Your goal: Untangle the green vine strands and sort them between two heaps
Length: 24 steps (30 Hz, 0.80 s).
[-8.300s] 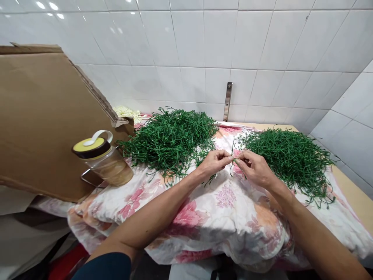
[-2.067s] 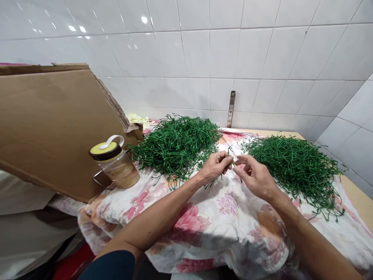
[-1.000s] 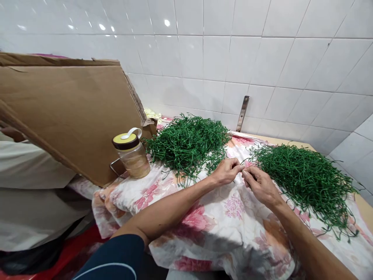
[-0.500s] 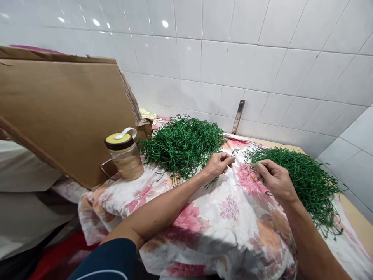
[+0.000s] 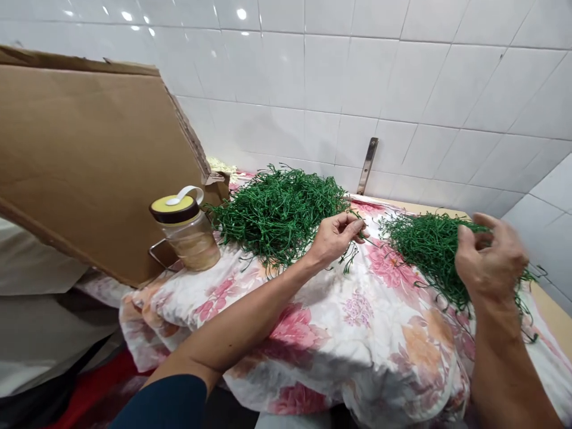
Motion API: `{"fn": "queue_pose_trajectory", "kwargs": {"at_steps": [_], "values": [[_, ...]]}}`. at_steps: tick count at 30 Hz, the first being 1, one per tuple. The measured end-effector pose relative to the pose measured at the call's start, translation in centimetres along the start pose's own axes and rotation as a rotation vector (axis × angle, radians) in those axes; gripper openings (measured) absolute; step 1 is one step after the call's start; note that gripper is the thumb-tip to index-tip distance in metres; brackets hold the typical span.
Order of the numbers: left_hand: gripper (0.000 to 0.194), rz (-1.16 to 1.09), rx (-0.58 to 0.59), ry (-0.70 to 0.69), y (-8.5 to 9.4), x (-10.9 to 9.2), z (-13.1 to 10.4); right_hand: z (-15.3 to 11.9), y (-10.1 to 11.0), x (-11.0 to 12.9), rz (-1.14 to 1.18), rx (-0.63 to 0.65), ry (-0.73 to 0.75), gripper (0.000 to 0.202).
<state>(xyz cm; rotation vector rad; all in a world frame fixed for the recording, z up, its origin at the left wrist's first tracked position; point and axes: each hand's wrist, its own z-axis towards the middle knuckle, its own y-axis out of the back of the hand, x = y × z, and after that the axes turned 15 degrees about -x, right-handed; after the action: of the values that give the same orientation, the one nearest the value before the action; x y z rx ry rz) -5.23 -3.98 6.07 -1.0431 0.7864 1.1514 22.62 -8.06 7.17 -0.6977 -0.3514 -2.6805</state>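
Two green stem heaps (image 5: pixel 281 208) (image 5: pixel 422 244) (both tangled) lie apart.

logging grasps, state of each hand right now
Left hand: closed, pinching a thin green strand.
Right hand: open, blurred, by the right green pile; cannot tell if it holds anything.

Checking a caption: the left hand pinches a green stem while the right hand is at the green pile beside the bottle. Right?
Not quite: the head view shows the right hand at the other pile, away from the bottle. The left hand does pinch a green stem.
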Motion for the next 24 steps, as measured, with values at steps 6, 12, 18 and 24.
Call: {"fn": "queue_pose_trajectory", "kwargs": {"at_steps": [6, 12, 18, 24], "values": [[0.03, 0.208, 0.055, -0.184, -0.9, 1.5, -1.5, -7.7, -3.9, 5.7, 0.453, 0.661, -0.081, 0.03], [0.017, 0.497, 0.141, -0.53, -1.4, 2.3, -2.4, -9.6, -6.1, 4.2, 0.573, 0.635, -0.255, 0.032], [0.03, 0.706, 0.2, -0.752, -1.3, 2.7, -2.5, -8.6, -6.0, 3.7, 0.478, 0.502, -0.295, 0.022], [0.038, 0.925, 0.258, -0.847, -0.3, 4.4, -1.3, -7.9, -5.5, 3.8, 0.494, 0.43, -0.354, 0.024]]}}
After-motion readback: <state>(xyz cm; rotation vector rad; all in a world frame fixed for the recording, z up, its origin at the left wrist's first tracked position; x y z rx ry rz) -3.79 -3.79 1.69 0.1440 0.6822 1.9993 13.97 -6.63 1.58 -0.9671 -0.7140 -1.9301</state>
